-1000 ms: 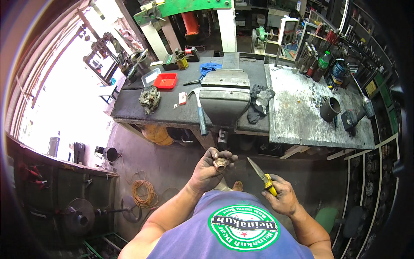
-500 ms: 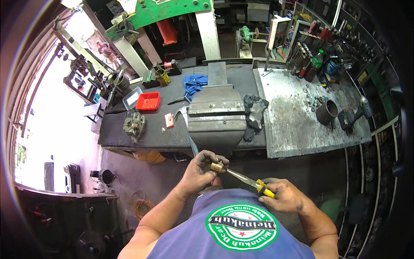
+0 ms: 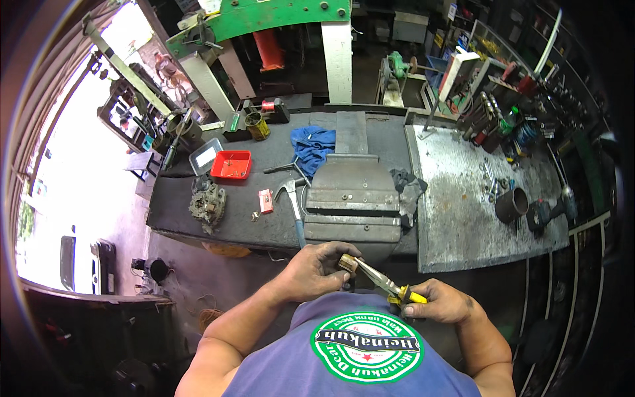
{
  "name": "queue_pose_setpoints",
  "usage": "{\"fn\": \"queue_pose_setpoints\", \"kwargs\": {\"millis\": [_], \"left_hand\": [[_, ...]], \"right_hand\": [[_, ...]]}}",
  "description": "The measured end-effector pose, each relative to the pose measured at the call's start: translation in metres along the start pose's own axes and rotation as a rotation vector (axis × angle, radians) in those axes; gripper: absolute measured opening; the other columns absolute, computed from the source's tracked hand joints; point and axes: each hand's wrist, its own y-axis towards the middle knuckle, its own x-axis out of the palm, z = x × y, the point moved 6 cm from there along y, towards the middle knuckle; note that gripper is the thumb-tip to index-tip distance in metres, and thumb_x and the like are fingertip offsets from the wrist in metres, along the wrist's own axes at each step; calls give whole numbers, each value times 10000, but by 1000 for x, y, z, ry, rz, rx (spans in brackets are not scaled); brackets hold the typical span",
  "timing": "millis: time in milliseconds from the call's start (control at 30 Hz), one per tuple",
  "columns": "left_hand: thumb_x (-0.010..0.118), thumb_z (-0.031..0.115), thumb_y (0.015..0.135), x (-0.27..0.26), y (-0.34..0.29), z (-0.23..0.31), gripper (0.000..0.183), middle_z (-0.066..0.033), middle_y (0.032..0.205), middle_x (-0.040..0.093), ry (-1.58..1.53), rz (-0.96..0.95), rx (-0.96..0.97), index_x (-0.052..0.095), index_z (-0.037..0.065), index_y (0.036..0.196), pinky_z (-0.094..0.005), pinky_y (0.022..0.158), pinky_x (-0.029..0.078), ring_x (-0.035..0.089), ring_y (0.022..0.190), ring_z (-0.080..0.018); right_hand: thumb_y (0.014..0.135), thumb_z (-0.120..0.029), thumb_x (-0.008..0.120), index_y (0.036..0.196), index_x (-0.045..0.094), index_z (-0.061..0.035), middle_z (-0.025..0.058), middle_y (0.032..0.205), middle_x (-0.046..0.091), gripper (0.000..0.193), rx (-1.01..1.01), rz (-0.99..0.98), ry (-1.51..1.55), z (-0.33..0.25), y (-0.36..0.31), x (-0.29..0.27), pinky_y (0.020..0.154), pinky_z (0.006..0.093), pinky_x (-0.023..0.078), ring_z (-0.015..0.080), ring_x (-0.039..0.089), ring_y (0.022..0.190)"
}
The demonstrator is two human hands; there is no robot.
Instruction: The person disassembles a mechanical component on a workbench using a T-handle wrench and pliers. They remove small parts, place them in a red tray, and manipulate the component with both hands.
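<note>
We note the pliers (image 3: 378,278), clear of the brass fitting (image 3: 347,263) a second ago, now reach it, near side of the vise (image 3: 354,192), bringing both tool and part together. Our left hand (image 3: 316,270) has fingers clamped on the fitting; our right hand (image 3: 440,302), on the pliers.

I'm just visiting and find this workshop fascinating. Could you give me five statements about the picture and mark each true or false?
1. The right hand holds pliers. True.
2. The left hand holds a hammer. False: it holds a small metal part; the hammer lies on the bench.
3. A blue cloth lies on the bench. True.
4. The red tray stands to the right of the vise. False: it stands to the left of it.
5. The pliers have yellow on their handles. True.
</note>
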Motion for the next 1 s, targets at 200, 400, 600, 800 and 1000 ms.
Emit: {"fn": "queue_pose_setpoints", "kwargs": {"millis": [200,400,600,800,1000], "left_hand": [[808,120,989,9,19,-2,503,-52,1133,730,-182,70,34,607,-28,1426,-307,897,592,684,1016,-117],[809,149,998,16,31,-3,488,-42,1110,739,-217,92,36,640,-24,1421,-285,859,573,667,982,-93],[827,181,984,21,35,6,463,-52,1113,768,114,64,80,674,-3,1381,-321,942,572,693,1022,-121],[893,222,910,36,35,-2,504,-107,1151,807,185,-25,90,728,13,1338,-343,971,584,744,1057,-168],[916,201,861,58,19,-26,469,-162,1127,817,135,21,90,776,31,1276,-353,907,619,797,1002,-220]], "right_hand": [[965,-340,809,1289,709,75,115,1023,757,536,94,-166,449,2,1,-38,730,306,552,174,693,824],[933,-356,790,1245,700,95,171,1011,740,556,146,-269,565,6,7,-62,677,335,561,212,691,767],[942,-355,817,1156,749,62,110,1025,760,474,105,-215,156,-8,5,-76,777,308,527,175,673,874],[971,-325,816,1245,749,58,58,1073,769,475,165,-192,-140,-11,-5,-75,904,334,515,145,641,979],[1012,-426,776,1342,715,30,26,959,740,566,189,-294,-284,-5,-23,-70,783,306,536,95,614,857]]}}
